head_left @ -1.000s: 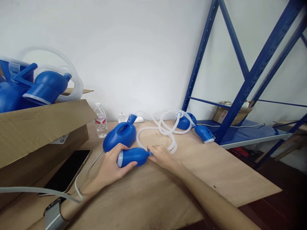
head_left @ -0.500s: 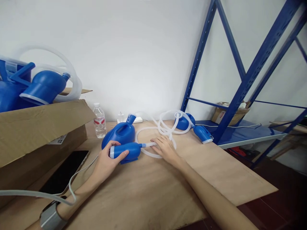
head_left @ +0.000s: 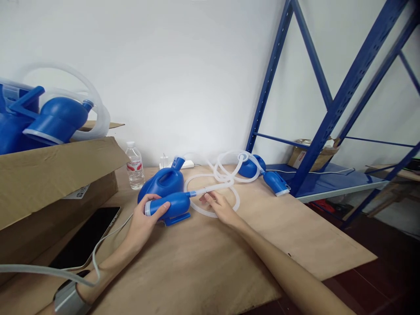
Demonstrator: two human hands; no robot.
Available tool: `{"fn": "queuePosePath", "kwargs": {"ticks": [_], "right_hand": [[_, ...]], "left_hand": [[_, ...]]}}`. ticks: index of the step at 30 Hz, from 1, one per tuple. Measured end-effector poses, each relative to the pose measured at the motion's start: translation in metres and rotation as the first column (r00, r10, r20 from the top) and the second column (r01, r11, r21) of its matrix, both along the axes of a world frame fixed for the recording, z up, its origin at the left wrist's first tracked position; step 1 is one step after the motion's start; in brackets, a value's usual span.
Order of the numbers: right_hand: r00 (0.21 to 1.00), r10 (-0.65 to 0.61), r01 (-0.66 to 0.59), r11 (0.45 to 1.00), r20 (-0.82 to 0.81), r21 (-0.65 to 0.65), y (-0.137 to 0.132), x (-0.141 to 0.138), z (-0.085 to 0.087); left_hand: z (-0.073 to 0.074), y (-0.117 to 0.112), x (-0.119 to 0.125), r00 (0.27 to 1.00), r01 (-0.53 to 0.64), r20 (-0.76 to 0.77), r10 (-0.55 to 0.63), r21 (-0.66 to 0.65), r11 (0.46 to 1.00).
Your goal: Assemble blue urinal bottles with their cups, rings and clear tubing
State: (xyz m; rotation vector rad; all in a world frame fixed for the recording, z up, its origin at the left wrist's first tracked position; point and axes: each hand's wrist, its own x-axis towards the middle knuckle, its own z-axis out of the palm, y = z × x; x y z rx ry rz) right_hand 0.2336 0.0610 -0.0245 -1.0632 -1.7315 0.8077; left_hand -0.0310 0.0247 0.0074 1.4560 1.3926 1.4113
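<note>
My left hand (head_left: 147,218) is wrapped around a blue plastic urinal cup (head_left: 173,204) with a white rim and a handle underneath. From the cup's narrow neck runs a translucent hose (head_left: 218,187). Just below that hose, near the neck, my right hand (head_left: 223,209) has its fingers curled together, the tips by a thin mark around the hose. What they pinch is too small to tell. Behind the cup lies a blue jug-shaped urinal bottle (head_left: 160,183) with a loop handle, partly hidden by the cup.
A second blue bottle (head_left: 247,168) and cup (head_left: 274,183) lie farther right among hose coils. At left, an open cardboard box (head_left: 62,170) holds more blue containers. Near it are a water bottle (head_left: 134,168), a phone (head_left: 87,236) and a white cable (head_left: 96,251). Blue shelving (head_left: 328,118) stands right.
My right hand has slid from on top of the hose to below it, uncovering the hose near the neck. The cup has turned slightly, so its handle shows more.
</note>
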Motion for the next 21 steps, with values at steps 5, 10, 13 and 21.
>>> {"fn": "queuePosePath", "kwargs": {"ticks": [5, 10, 13, 21], "right_hand": [[0.969, 0.152, -0.17, 0.982, -0.197, -0.079, 0.008, -0.008, -0.014], [0.951, 0.169, -0.204, 0.973, -0.258, -0.112, 0.009, -0.005, -0.013], [0.95, 0.201, -0.247, 0.952, -0.24, -0.181, 0.006, -0.004, -0.01], [0.96, 0.245, -0.273, 0.928, -0.136, -0.254, -0.004, -0.002, -0.001]], "left_hand": [[-0.002, -0.005, 0.004, 0.998, 0.011, -0.062, -0.009, 0.034, 0.999], [-0.005, -0.004, 0.004, 0.998, 0.018, -0.06, -0.016, 0.024, 1.0], [-0.009, -0.002, 0.003, 0.997, 0.02, -0.075, -0.017, 0.032, 0.999], [-0.008, -0.002, 0.003, 0.997, 0.027, -0.079, -0.026, 0.007, 1.0]]}}
